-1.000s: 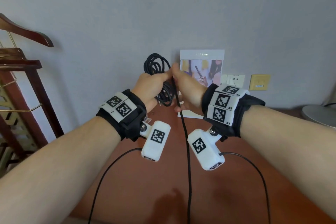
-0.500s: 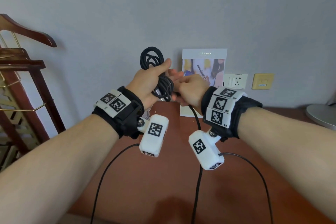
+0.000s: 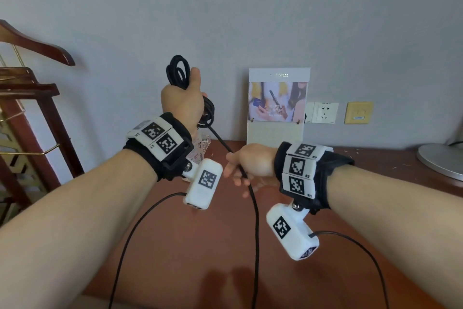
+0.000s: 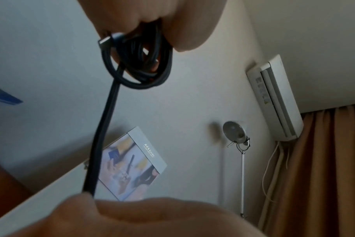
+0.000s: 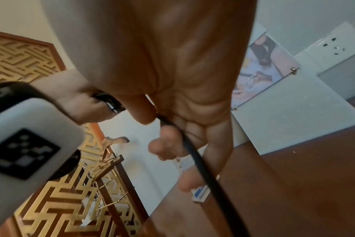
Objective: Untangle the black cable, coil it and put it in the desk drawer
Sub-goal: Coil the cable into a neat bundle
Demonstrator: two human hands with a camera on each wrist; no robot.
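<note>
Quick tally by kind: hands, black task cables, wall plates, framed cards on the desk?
Hands: 2, left hand and right hand
black cable: 1
Wall plates: 2, white socket and yellow plate
Framed card: 1
Total: 6

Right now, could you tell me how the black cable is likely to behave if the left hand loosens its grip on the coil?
The black cable looks limp. Loops above the left hand would probably spring apart. The strand through the right hand would probably slip.

One black cable (image 3: 178, 71), two hands, one framed card (image 3: 278, 103), two wall plates, one wooden hanger (image 3: 37, 45), one bench (image 3: 375, 165).
</note>
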